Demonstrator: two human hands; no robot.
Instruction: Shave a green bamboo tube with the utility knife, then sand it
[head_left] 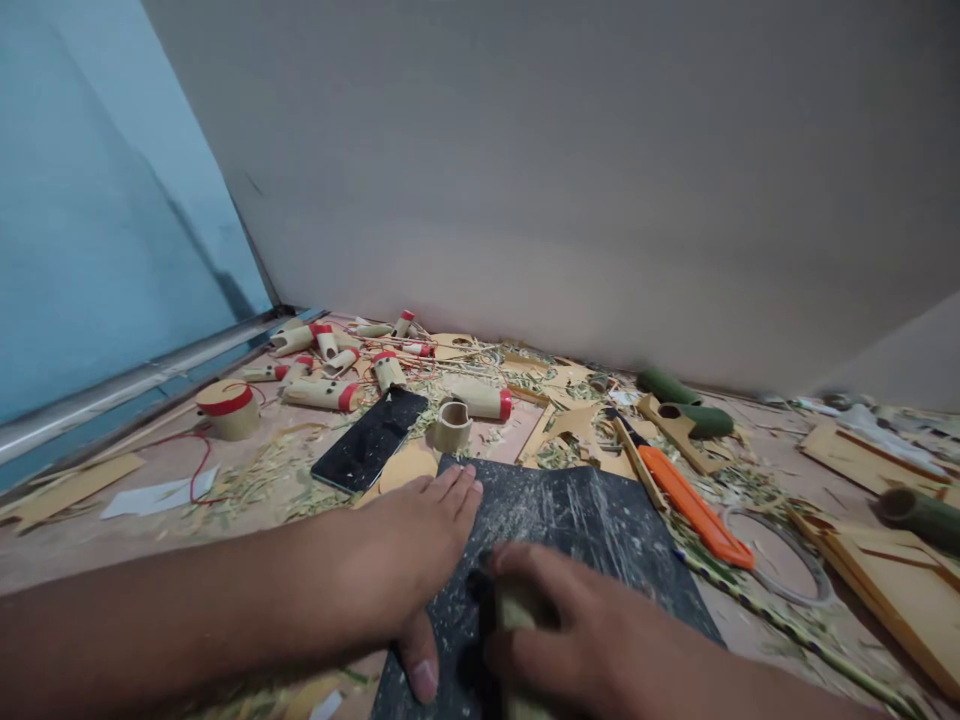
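A dark sheet of sandpaper (577, 510), streaked with pale dust, lies on the floor in front of me. My left hand (412, 545) rests flat on its left side, fingers stretched out and thumb spread. Over the middle of the sheet, my right hand (592, 625) is wrapped round a pale bamboo piece (516, 610), which touches or nearly touches the sheet. Fingers and blur hide part of the piece. Just beyond the sheet stands a short bamboo ring (452, 428), and left of it lies a dusty black phone (371, 440).
Several bamboo tubes with red ends (322, 393) lie at the back left, near a red-topped bamboo cup (229, 408). An orange cutter knife (694, 505) and a tape roll (780, 555) are on the right. Shavings, cardboard (900, 590) and green bamboo (697, 420) litter the floor.
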